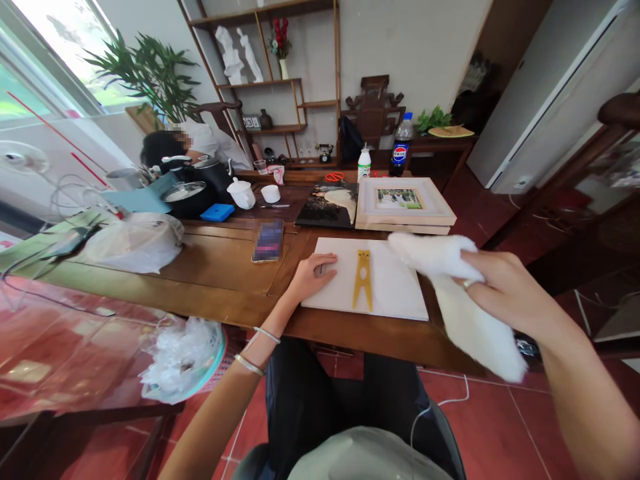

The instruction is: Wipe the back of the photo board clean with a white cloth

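A white board (390, 283) lies flat on the wooden table (220, 273) in front of me, with a yellow clothespin-shaped piece (363, 279) on its middle. My left hand (313, 272) rests on the board's left edge, fingers curled and pressing down. My right hand (505, 290) is raised over the table's right end, closed on a white fluffy cloth (465, 313) that hangs down past the table edge. A ring shows on one finger.
Beyond the board lie a framed photo (405, 203), a dark picture (327, 203), a phone (269, 241), cups, pots, scissors, two bottles and a plastic bag (133, 243). Another person sits at the far left end. A basket with white bags (183, 360) stands on the floor.
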A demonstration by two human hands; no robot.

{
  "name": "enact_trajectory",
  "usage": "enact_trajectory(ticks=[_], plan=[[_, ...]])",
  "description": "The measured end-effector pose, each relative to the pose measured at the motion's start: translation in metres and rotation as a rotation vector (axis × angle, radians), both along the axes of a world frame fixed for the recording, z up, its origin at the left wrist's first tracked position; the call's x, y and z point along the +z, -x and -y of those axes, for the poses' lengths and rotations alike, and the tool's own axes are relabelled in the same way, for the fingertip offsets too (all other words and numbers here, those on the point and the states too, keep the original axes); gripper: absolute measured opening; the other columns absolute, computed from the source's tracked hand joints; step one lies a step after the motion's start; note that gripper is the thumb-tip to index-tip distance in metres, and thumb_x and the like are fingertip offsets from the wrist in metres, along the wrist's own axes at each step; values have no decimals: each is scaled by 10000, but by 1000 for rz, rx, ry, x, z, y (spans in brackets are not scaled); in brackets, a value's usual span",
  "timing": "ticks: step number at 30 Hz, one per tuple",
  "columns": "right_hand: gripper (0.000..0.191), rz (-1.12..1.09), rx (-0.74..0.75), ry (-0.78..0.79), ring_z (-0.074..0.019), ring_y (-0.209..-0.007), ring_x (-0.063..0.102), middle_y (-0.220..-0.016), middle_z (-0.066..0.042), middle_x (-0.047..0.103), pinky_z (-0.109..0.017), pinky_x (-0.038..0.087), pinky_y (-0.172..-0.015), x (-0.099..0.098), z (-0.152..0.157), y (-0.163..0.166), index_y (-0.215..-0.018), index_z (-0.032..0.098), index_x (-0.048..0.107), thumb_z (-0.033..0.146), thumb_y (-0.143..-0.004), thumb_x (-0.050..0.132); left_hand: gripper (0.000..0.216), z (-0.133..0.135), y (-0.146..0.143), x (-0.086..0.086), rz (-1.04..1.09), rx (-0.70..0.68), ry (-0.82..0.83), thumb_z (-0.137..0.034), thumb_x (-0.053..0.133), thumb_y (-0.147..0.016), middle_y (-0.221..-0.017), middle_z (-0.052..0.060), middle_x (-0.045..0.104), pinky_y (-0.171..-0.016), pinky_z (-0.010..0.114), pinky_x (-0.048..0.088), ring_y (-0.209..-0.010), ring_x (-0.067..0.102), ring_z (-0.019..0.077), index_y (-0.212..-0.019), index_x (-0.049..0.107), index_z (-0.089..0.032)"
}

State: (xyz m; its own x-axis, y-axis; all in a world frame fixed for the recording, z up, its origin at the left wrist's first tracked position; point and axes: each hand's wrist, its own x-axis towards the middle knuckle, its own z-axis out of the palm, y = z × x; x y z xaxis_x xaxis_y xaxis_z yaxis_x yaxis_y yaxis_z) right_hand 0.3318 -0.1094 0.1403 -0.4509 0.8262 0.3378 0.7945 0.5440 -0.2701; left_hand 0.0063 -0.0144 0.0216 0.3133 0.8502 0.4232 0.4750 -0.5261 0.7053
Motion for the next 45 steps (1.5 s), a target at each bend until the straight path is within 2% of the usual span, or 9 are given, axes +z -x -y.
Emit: enact_trajectory(ticks=[4, 7, 11, 18, 24, 29, 34, 40, 45], plan=[[257, 172, -152, -119, -259, -767, 597, -814, -127, 620, -377, 453, -694, -7, -41, 29, -823, 139, 608, 55, -680, 411, 250, 0, 1, 1, -5, -7, -1, -234, 640, -777, -1127, 117, 675, -1019, 386, 418, -1117, 600, 238, -1012, 690, -164], [423, 257, -7, -63, -307, -1151, 509, -1141, -167, 612, -408, 408, -928, -39, -68, 65, -1026, 119, 636, 10, -668, 438, 260, 0, 2, 1, -20, -17, -3, -260, 634, -788, -1140, 113, 670, -1023, 387, 415, -1123, 595, 235, -1027, 682, -170], [487, 304, 23, 2, -339, -1309, 348, -1389, -140, 453, -486, 302, -1043, -73, -88, 102, -1148, 138, 619, 16, -707, 455, 363, -1, 3, 0, -57, -26, -28, -315, 560, -848, -1271, 118, 590, -1060, 396, 370, -1205, 528, 228, -1177, 606, -168], [356, 326, 249, -72, -359, -1322, 313, -1369, -181, 463, -531, 226, -1072, -76, -57, 141, -1073, 96, 663, 74, -781, 460, 484, -3, 6, -3, -10, -59, 2, -384, 356, -944, -1467, 93, 378, -1143, 396, 218, -1371, 310, 204, -1379, 401, -176], [340, 240, 495, 11, -282, -1152, 515, -1142, -136, 641, -442, 343, -999, -58, -15, 136, -968, 140, 690, 61, -720, 472, 413, 0, 3, 2, -36, -47, 51, -358, 339, -951, -1321, 94, 556, -1097, 402, 308, -1268, 465, 215, -1259, 542, -173], [291, 287, 277, 122, -220, -751, 612, -774, -59, 678, -329, 442, -704, -38, -13, 94, -795, 188, 679, 71, -655, 453, 305, 0, 1, 4, -94, -47, -10, -292, 525, -866, -1209, 97, 635, -1054, 390, 368, -1191, 536, 225, -1129, 632, -179], [412, 253, -16, 79, -238, -834, 613, -941, -84, 680, -307, 435, -682, -46, -57, 74, -1022, 186, 651, 74, -692, 430, 256, 1, 1, 2, -86, -22, 1, -236, 564, -829, -1193, 89, 639, -1060, 410, 353, -1162, 558, 225, -1066, 653, -200], [385, 246, -8, 73, -268, -909, 617, -1022, -107, 682, -322, 454, -714, -49, -110, 123, -1073, 161, 624, 96, -759, 410, 291, 8, 4, -1, 30, 394, -32, -265, 545, -826, -1118, 120, 608, -932, 381, 446, -1019, 593, 233, -1090, 617, -167], [329, 294, 110, -6, -315, -1113, 530, -1137, -177, 630, -443, 379, -938, -60, -96, 175, -1019, 112, 656, 86, -780, 432, 413, 27, 25, -2, 326, 493, 308, -353, 369, -913, -1086, 143, 657, -860, 383, 469, -942, 635, 222, -1247, 486, -139]])
